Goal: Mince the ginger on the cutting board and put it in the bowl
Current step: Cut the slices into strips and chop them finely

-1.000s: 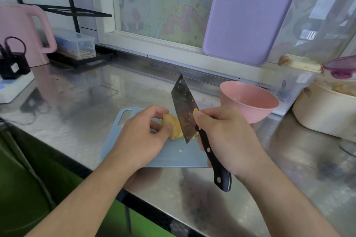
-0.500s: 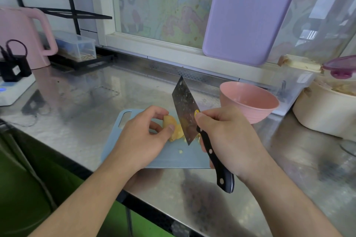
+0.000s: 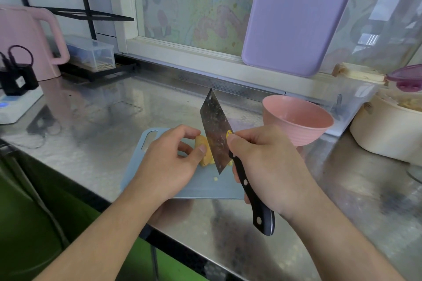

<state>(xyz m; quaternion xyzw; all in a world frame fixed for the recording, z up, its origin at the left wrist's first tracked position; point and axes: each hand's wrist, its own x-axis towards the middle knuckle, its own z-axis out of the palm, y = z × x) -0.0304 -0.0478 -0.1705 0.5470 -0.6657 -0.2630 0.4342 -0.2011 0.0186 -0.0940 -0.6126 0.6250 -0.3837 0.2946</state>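
Centre of frame: left hand [image 3: 169, 162] pinching ginger [image 3: 204, 149] on board [image 3: 205, 186]; right hand [image 3: 262, 166] gripping knife [image 3: 217, 137], blade against ginger; bowl [image 3: 296, 121] at right.

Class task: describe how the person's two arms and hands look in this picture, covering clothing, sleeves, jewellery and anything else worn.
Both forearms enter from the bottom edge and are bare: no sleeves show as far as the picture reaches. The left hand and right hand wear no gloves, and no rings, watch or bracelets are visible. The fingernails that show look short and unpainted.
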